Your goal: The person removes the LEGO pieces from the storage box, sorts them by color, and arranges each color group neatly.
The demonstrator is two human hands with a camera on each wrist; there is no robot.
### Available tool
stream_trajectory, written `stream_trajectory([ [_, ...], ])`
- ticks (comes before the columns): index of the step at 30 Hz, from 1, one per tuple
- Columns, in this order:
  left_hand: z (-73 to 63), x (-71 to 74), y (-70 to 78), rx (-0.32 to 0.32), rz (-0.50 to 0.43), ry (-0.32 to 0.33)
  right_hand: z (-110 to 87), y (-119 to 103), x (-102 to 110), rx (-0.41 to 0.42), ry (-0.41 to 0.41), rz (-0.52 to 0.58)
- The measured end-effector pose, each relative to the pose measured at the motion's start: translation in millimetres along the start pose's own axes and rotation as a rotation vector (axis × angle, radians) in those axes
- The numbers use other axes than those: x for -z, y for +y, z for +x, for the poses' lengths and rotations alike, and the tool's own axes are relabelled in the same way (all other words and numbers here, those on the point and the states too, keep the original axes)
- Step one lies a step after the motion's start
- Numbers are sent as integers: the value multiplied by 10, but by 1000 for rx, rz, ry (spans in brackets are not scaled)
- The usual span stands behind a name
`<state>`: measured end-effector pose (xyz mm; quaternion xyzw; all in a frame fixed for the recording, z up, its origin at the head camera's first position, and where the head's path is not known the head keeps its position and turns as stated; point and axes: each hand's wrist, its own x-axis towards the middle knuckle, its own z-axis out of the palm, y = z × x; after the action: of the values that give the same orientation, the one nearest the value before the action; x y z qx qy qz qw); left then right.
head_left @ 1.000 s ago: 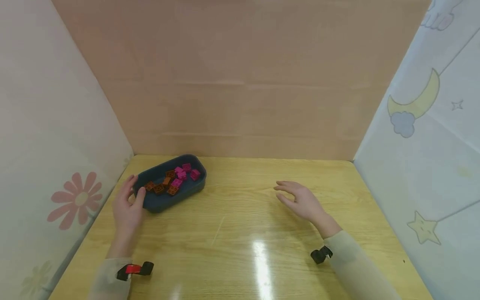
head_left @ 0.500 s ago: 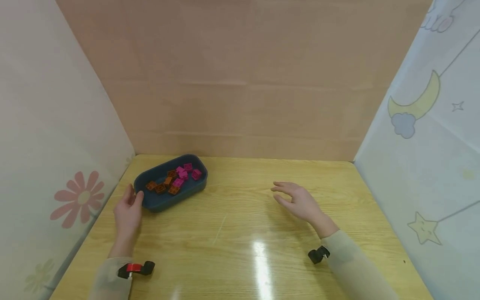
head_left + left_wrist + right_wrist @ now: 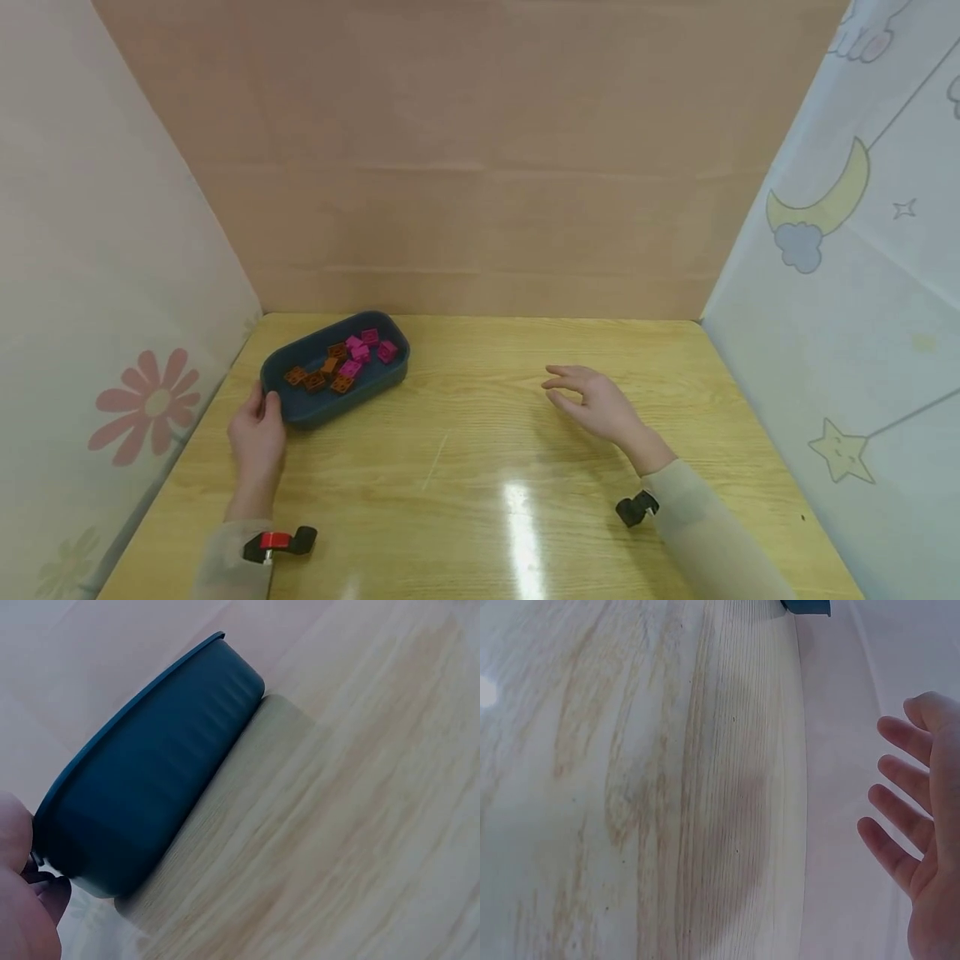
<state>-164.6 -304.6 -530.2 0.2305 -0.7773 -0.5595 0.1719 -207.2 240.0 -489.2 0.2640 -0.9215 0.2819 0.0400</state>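
Observation:
A dark blue oblong tray (image 3: 330, 408) stands at the table's back left, slanted, with several orange-brown blocks (image 3: 315, 381) and several magenta blocks (image 3: 350, 369) loose inside it. My left hand (image 3: 257, 437) pinches the tray at its left end, thumb on the near side. In the left wrist view the thumb and a fingertip meet at the end of the tray (image 3: 142, 765), just under its rim; the other fingers are mostly hidden. Over the right half of the table hovers my right hand (image 3: 596, 406), its fingers loosely bent and spread, holding nothing.
The wooden table (image 3: 465, 500) is bounded by a brown back panel (image 3: 480, 208), a left wall with flower prints (image 3: 153, 404) and a right wall with moon and star prints (image 3: 843, 450). The tray sits near the back left corner.
My left thumb and fingers, spread apart at the tray's left end a second ago, have come together on it. The right hand has hardly moved. The tray's position looks nearly the same.

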Motion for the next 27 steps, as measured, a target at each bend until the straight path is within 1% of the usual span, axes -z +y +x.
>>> stream_trajectory([
  [5,6,-36,-38,-26,20,30,13,3,-2,10,12,-6],
  [10,7,-108,-8,-76,29,19,22,5,3,25,34,-22],
  [12,5,-140,6,-81,17,7,20,7,5,20,34,-27],
  [14,6,-156,15,-71,8,-2,27,6,2,22,33,-31],
  [16,14,-175,17,-67,14,-8,33,5,2,27,36,-31],
  [18,26,-197,20,-67,41,-18,37,9,3,32,46,-30],
  [21,39,-240,28,-91,67,-44,34,14,13,39,57,-26],
  [23,38,-269,41,-101,79,-73,21,19,24,42,61,-26],
  [27,24,-325,73,-116,79,-129,-18,18,59,42,60,-23],
])
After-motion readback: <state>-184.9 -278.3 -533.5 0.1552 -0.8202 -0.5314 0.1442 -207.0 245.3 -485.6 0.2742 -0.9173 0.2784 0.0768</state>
